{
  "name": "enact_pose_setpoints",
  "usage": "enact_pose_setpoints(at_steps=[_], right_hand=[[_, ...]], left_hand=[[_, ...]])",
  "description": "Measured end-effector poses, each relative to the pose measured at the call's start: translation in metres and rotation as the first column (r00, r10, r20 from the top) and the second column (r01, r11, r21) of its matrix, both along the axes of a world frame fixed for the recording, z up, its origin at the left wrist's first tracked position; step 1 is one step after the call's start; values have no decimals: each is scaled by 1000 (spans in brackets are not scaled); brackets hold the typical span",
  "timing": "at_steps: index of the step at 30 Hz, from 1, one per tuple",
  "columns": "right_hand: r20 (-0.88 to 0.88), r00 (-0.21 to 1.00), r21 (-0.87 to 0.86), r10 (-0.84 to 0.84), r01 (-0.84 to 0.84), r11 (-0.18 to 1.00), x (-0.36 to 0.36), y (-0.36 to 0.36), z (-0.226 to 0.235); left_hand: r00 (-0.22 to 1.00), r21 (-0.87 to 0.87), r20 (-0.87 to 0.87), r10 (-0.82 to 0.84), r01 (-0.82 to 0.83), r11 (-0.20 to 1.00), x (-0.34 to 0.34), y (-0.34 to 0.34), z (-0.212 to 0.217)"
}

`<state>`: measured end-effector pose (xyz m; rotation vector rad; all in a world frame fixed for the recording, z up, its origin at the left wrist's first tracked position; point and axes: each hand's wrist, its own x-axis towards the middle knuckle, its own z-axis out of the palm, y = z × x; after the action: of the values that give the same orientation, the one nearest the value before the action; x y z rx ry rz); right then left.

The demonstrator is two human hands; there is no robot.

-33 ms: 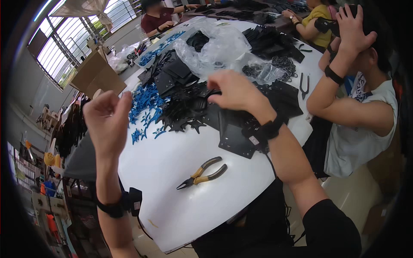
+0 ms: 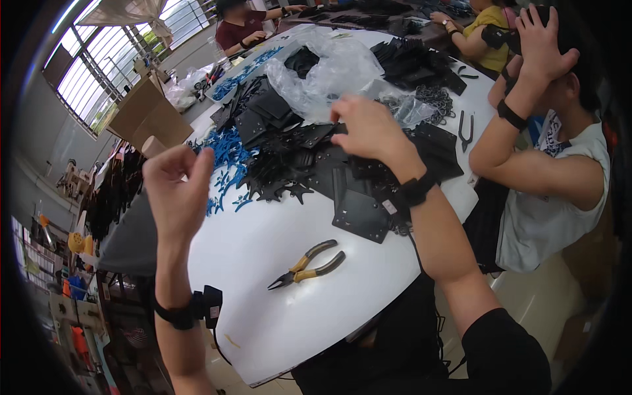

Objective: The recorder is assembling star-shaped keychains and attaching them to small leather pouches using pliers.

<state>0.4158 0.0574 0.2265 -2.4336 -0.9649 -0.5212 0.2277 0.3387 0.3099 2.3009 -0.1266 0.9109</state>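
Left hand point(image 2: 176, 187): raised over the left side of the white table point(image 2: 230, 263), fingers curled in, thumb upright. The curled fingers hide the palm, so I cannot tell whether the grip is fully closed or contains anything. Nearest to it are small blue pieces point(image 2: 227, 155), scattered loosely on the table.

Right hand point(image 2: 372, 128): raised in front of the heap, wrist bent, fingers curved downward. The grip is moderately wide, with a gap visible between thumb and fingertips. Whether the hand touches the heap cannot be told from this view.

A dark strap is fitted on each wrist.

Pliers point(image 2: 301, 263): lying on the bare front part of the table, well apart from both hands. Handles are spread and point to the upper right; the dark tips point to the lower left.

Black pieces point(image 2: 280, 168) are heaped at mid-table, beside the blue ones. A flat black panel point(image 2: 361, 214) with small holes lies at the near side of the heap. Behind are a clear plastic bag point(image 2: 342, 69), dark chains point(image 2: 434, 99) and a second pair of pliers point(image 2: 465, 139).

At right, a co-worker point(image 2: 553, 191) in a white sleeveless top has both hands raised to the head.
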Motion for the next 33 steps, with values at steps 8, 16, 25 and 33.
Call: enact_pose_setpoints(at_steps=[8, 16, 25, 33], right_hand=[[-428, 893, 19, 135, -140, 990, 55, -47, -5], [29, 997, 249, -73, 63, 966, 55, -48, 1], [-176, 855, 608, 489, -296, 737, -36, 35, 28], [-477, 241, 800, 845, -280, 531, -82, 81, -9]], left_hand=[[949, -82, -316, -20, -7, 997, 7, -13, -112], [958, -559, -252, -136, -29, 829, 13, -3, -147], [941, -323, -33, -336, 308, 895, 8, -26, -145], [977, -441, 17, -211, 197, 876, -12, -43, -140]])
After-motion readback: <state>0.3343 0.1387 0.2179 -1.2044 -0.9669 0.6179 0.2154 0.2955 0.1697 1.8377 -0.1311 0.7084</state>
